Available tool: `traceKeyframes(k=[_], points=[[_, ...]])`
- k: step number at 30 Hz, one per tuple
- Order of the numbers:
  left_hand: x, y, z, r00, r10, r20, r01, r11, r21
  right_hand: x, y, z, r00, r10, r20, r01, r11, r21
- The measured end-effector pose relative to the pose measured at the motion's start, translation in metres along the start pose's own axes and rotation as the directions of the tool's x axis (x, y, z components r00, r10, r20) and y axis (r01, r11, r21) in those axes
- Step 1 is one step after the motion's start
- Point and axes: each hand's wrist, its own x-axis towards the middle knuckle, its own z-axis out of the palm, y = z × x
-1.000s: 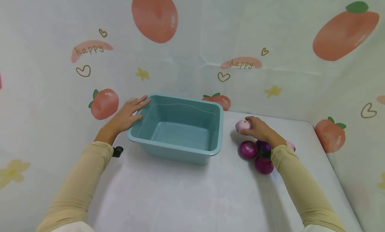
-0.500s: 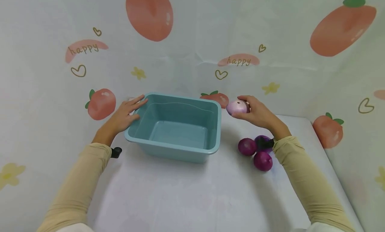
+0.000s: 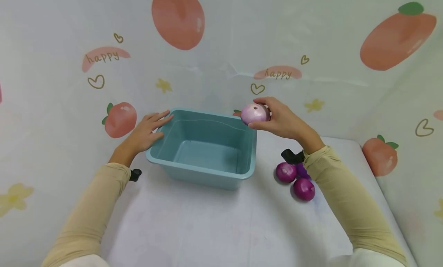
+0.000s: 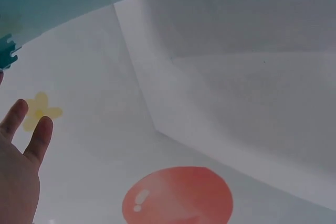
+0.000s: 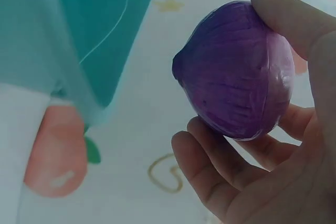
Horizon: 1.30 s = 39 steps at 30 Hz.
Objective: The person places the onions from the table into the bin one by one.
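Right hand [image 3: 279,119]: while it hangs high over the bench [image 3: 207,224], here are its fingers [image 5: 210,174] curled round 1 onion, a clear grasp!
Held onion [image 3: 255,114]: up in the air at the basin's far right corner, pale side and small dark hole facing the head camera; the right wrist view catches the deep purple side, its pointed end towards the basin, and a gap between the 2.
Left hand [image 3: 147,132]: over at the basin's left rim, fingers straight and spread, grasping nothing; whether they touch the rim, the views cannot settle.
Blue basin [image 3: 199,168]: upright on the bench, between the 2 hands.
Purple onions: 3 of them huddle on the bench to the basin's right, 1 at the left [image 3: 286,172], 1 nearest the person [image 3: 304,189], and a third [image 3: 302,171] partly covered by the right wrist's black mount [image 3: 292,156] and sleeve [image 3: 349,199].
Wall sheet [image 3: 214,48]: behind it all, red fruit, yellow flowers, gold hearts, and "happy" written 2 times!
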Motion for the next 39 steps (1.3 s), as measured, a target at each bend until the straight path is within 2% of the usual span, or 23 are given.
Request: traceKeyframes(k=[9,18,24,30,35,39], points=[[-0.001,-0.002,0.0,1.0,-0.017,-0.009,0.017,1.0,0.009,0.039,-0.024,0.026,0.995,-0.067,0.071,0.061,0.994,0.089],[0.001,0.0,-0.003,1.0,-0.004,-0.016,0.005,1.0,0.031,0.077,-0.035,0.073,0.982,-0.134,0.13,0.113,0.981,0.157],[0.002,0.002,-0.004,1.0,0.007,-0.019,-0.006,0.998,0.06,0.097,-0.037,0.108,0.974,-0.163,0.157,0.122,0.963,0.242],[0.001,0.003,-0.001,1.0,0.019,-0.016,-0.018,0.999,0.047,0.115,-0.034,0.139,0.963,-0.14,0.23,0.087,0.97,0.228],[-0.002,0.002,0.001,0.999,0.031,-0.027,-0.03,0.999,0.041,0.124,-0.036,0.162,0.939,-0.092,0.332,0.029,0.981,0.19],[-0.004,0.001,0.0,0.999,0.035,-0.034,-0.034,0.999,0.041,0.13,-0.038,0.175,0.926,-0.083,0.369,0.024,0.987,0.162]])
